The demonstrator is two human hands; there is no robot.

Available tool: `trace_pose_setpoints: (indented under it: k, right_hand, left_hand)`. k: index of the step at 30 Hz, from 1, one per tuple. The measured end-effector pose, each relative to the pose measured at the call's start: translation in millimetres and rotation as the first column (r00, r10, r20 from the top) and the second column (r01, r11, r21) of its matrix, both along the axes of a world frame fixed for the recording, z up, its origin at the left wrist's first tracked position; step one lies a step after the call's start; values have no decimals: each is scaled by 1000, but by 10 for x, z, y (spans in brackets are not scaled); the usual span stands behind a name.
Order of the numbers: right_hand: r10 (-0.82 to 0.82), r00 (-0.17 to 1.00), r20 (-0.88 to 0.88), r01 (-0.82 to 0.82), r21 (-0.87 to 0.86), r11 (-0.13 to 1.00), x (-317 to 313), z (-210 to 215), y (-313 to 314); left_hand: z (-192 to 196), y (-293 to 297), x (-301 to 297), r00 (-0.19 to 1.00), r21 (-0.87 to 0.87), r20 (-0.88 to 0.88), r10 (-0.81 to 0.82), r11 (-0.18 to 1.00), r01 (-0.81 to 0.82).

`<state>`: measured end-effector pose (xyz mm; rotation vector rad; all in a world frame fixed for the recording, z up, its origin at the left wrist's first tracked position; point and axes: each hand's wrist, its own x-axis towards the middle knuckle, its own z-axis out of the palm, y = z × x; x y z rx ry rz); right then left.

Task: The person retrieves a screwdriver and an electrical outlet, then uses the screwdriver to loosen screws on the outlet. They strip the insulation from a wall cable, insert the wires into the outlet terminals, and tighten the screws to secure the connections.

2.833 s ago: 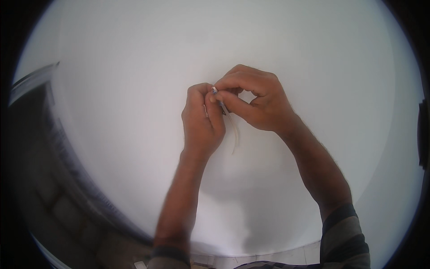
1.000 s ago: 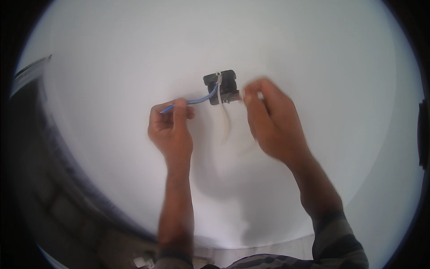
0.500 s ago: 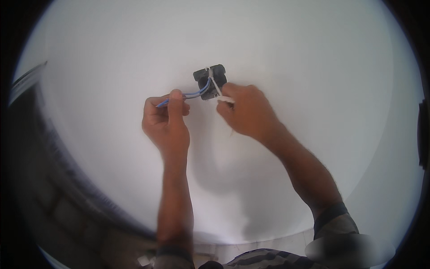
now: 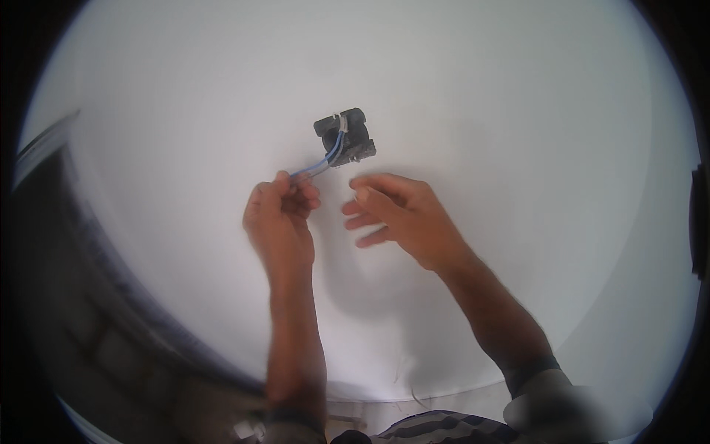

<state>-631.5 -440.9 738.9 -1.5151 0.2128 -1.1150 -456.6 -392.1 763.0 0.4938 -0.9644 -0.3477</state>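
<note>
The left hand point(image 4: 277, 222) pinches thin blue wires point(image 4: 319, 164) leading to a small, blocky black part point(image 4: 345, 136) on the smooth white table point(image 4: 518, 111). The right hand point(image 4: 403, 214) hovers empty, fingers loosely spread.

I see a small black block of matt, moulded-looking plastic point(image 4: 345, 136), and out of it run thin blue and white wires point(image 4: 319, 166) whose sheathing looks smooth and faintly shiny. Under them the round white table top point(image 4: 518, 133) reads to me as smooth and matt. The striped cloth sleeve point(image 4: 436, 429) looks soft and dull.
</note>
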Motion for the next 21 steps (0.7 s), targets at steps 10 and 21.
trace_pose_setpoints:
  k: [10,21]
  right_hand:
    - [178,837,517,-365,285,887,509,12,-75]
    - [97,866,491,-268,291,919,356,78,-105]
  left_hand:
    - [285,298,-45,846,276,529,63,930,-242]
    - [69,188,213,844,324,522,121,888,-327]
